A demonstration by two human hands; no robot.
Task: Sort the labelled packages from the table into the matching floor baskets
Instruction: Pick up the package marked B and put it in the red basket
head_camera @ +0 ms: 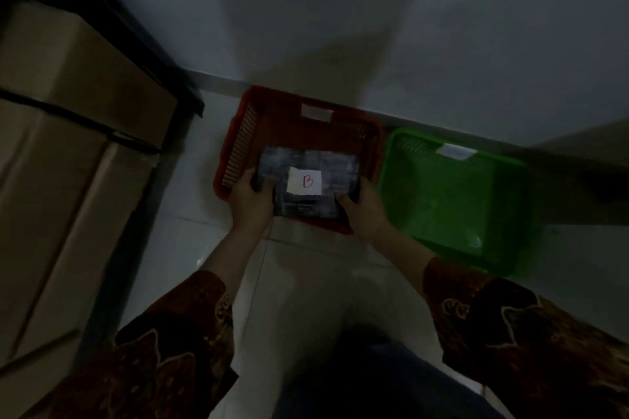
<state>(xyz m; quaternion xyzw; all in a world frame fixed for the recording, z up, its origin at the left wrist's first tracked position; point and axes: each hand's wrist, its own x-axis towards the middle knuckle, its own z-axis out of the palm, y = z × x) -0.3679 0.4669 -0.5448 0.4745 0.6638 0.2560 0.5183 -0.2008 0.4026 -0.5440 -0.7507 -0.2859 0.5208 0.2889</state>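
Observation:
A dark wrapped package [337, 170] with a white label marked "B" in red is held over the red floor basket [238, 136]. My left hand [250, 202] grips its left edge and my right hand [362, 211] grips its right edge. The red basket has a white tag on its far wall. Beside it on the right stands a green basket [452, 201], also with a white tag on its far rim; the writing on both tags is unreadable. The scene is dim.
A dark-framed table with brown cardboard boxes [68, 85] under it stands on the left. A pale wall runs behind the baskets. White floor tiles [306, 269] lie between me and the baskets.

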